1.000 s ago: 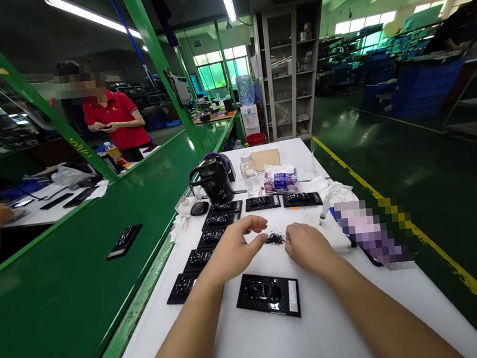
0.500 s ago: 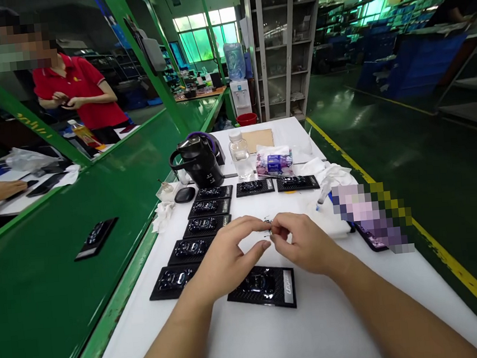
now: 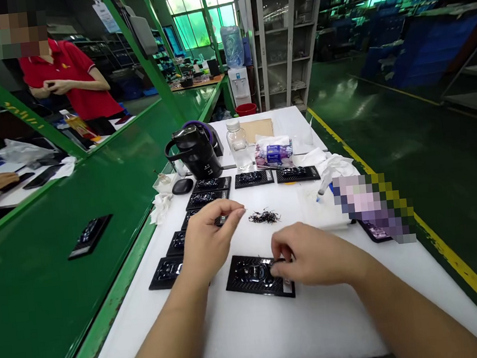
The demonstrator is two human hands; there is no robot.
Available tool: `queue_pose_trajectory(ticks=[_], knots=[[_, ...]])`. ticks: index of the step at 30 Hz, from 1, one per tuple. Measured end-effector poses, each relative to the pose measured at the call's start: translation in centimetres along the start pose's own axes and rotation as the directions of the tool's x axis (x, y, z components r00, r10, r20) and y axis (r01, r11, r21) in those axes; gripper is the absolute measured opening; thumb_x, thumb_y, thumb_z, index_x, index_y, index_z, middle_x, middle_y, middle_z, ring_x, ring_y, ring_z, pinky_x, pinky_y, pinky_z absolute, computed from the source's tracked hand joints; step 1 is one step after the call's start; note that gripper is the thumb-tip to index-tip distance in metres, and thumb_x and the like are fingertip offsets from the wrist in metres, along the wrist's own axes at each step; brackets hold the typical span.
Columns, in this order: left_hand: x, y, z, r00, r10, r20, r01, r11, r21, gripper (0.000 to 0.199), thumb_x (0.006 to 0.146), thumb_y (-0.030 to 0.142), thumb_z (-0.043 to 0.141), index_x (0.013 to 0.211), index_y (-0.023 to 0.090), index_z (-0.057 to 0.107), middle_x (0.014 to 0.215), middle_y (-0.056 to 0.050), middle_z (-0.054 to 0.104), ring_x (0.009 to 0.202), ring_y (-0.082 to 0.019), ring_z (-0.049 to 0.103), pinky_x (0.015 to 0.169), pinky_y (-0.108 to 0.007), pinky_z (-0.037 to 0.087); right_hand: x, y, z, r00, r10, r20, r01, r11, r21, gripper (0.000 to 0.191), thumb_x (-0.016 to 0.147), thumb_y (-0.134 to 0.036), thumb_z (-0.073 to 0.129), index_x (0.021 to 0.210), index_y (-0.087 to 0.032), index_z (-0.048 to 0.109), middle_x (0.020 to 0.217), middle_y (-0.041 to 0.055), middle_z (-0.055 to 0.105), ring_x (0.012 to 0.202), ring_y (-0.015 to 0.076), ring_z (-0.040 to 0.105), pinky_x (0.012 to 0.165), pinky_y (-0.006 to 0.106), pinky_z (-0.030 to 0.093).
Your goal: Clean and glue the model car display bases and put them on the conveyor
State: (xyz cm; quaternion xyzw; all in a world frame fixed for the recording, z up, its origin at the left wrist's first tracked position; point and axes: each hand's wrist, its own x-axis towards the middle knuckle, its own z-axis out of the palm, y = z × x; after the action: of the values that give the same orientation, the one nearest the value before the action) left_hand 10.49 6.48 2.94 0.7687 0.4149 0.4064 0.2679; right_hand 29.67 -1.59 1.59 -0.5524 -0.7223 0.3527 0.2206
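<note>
A black model car on a textured black plate point(image 3: 252, 276) lies on the white table point(image 3: 320, 328). My right hand point(image 3: 313, 253) is over the plate's right end, its thumb and forefinger pinched at the car; anything between them is too small to make out. My left hand point(image 3: 210, 232) hovers left of a heap of small black pieces point(image 3: 264, 216), thumb and forefinger almost together, with a tiny thing at their tips that I cannot identify. Several similar car plates point(image 3: 166, 272) stand in a column at the left, partly behind my left hand.
A black jug point(image 3: 196, 152), a clear bottle point(image 3: 238, 145) and a tissue pack point(image 3: 273, 153) stand at the back. A syringe point(image 3: 323, 189) and a phone point(image 3: 376, 230) lie right. Another plate point(image 3: 90, 236) sits on the green surface point(image 3: 32, 277). A person in red point(image 3: 68, 77) stands far left.
My hands have parted. The right hand has come down and nearer to the front plate, and the left has moved left and up, uncovering the heap of black pieces. The view has tilted slightly.
</note>
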Motion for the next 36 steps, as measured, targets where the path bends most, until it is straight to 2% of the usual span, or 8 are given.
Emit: queue_pose_trajectory(ticks=[5, 8, 11, 16, 18, 26, 31, 36], knots=[[0.1, -0.7, -0.1, 0.989, -0.137, -0.050, 0.134, 0.989, -0.067, 0.016, 0.086, 0.037, 0.067, 0.085, 0.021, 0.071, 0.080, -0.001, 0.070, 0.078, -0.017, 0.063, 0.074, -0.029, 0.048, -0.6, -0.1, 0.8, 0.992, 0.018, 0.122, -0.004, 0.993, -0.118, 0.009, 0.072, -0.022, 0.066, 0.066, -0.021, 0.060, 0.066, 0.0002, 0.061, 0.062, 0.0151, 0.050, 0.054, 0.027, 0.030], [0.0, -0.4, 0.0, 0.991, -0.133, -0.024, 0.131, 0.990, -0.060, 0.016, 0.087, 0.036, 0.065, 0.084, 0.020, 0.070, 0.078, 0.000, 0.068, 0.077, -0.016, 0.062, 0.073, -0.029, 0.047, -0.6, 0.0, -0.4, 0.981, -0.100, 0.169, 0.038, 0.942, 0.334, 0.011, 0.077, -0.025, 0.064, 0.069, -0.021, 0.058, 0.063, -0.0022, 0.053, 0.058, 0.0128, 0.045, 0.054, 0.026, 0.033], [-0.1, 0.0, 0.0, 0.993, -0.119, 0.020, 0.120, 0.992, -0.042, 0.016, 0.088, 0.035, 0.064, 0.086, 0.021, 0.069, 0.077, 0.000, 0.067, 0.075, -0.016, 0.061, 0.073, -0.029, 0.046, -0.2, 0.5, -1.7, 0.984, -0.168, -0.053, 0.157, 0.707, 0.689, 0.019, 0.083, -0.035, 0.062, 0.073, -0.020, 0.055, 0.068, -0.0022, 0.048, 0.063, 0.0131, 0.044, 0.060, 0.027, 0.038], [-0.1, 0.2, -0.4, 0.994, -0.100, 0.052, 0.101, 0.995, -0.025, 0.014, 0.092, 0.032, 0.059, 0.090, 0.022, 0.067, 0.085, 0.001, 0.068, 0.079, -0.015, 0.060, 0.075, -0.029, 0.045, 1.0, 0.7, -0.3, 0.977, 0.060, -0.205, 0.021, 0.927, 0.373, 0.013, 0.089, -0.029, 0.058, 0.082, -0.020, 0.064, 0.073, -0.0003, 0.057, 0.067, 0.0142, 0.049, 0.062, 0.029, 0.038], [-0.2, 0.5, -0.5, 0.993, -0.057, 0.107, 0.060, 0.998, -0.026, 0.013, 0.093, 0.030, 0.058, 0.088, 0.021, 0.067, 0.087, 0.000, 0.067, 0.082, -0.015, 0.061, 0.077, -0.028, 0.046, 1.4, 0.5, 0.8, 0.976, 0.085, -0.201, 0.005, 0.911, 0.412, 0.013, 0.090, -0.031, 0.060, 0.092, -0.020, 0.067, 0.079, 0.0008, 0.061, 0.071, 0.0150, 0.053, 0.065, 0.029, 0.041], [-1.2, 1.8, 1.1, 0.974, -0.010, 0.225, 0.110, 0.894, -0.434, 0.015, 0.093, 0.031, 0.061, 0.084, 0.022, 0.069, 0.088, 0.000, 0.061, 0.076, -0.012, 0.061, 0.072, -0.025, 0.051, 2.0, 0.1, 2.8, 0.986, -0.024, -0.164, 0.165, 0.223, 0.961, 0.023, 0.087, -0.041, 0.071, 0.086, -0.018, 0.073, 0.081, 0.0013, 0.062, 0.068, 0.0103, 0.057, 0.069, 0.027, 0.047], [-1.4, 1.7, 2.2, 0.958, -0.128, 0.256, 0.260, 0.759, -0.597, 0.019, 0.094, 0.036, 0.060, 0.084, 0.021, 0.067, 0.084, 0.000, 0.062, 0.071, -0.012, 0.060, 0.063, -0.024, 0.053, 2.4, -0.1, 2.9, 0.987, 0.033, -0.156, 0.152, 0.094, 0.984, 0.027, 0.081, -0.041, 0.078, 0.086, -0.015, 0.076, 0.076, 0.0022, 0.063, 0.064, 0.0098, 0.057, 0.065, 0.025, 0.047], [-2.1, 1.2, 2.9, 0.993, 0.117, 0.016, -0.110, 0.963, -0.244, 0.014, 0.094, 0.019, 0.057, 0.094, 0.023, 0.071, 0.095, -0.001, 0.068, 0.090, -0.013, 0.064, 0.081, -0.023, 0.052, 2.7, 0.1, 3.3, 0.981, 0.142, -0.135, 0.137, -0.004, 0.991, 0.022, 0.072, -0.034, 0.085, 0.074, -0.016, 0.073, 0.067, -0.0009, 0.061, 0.058, 0.0076, 0.053, 0.062, 0.023, 0.044]])
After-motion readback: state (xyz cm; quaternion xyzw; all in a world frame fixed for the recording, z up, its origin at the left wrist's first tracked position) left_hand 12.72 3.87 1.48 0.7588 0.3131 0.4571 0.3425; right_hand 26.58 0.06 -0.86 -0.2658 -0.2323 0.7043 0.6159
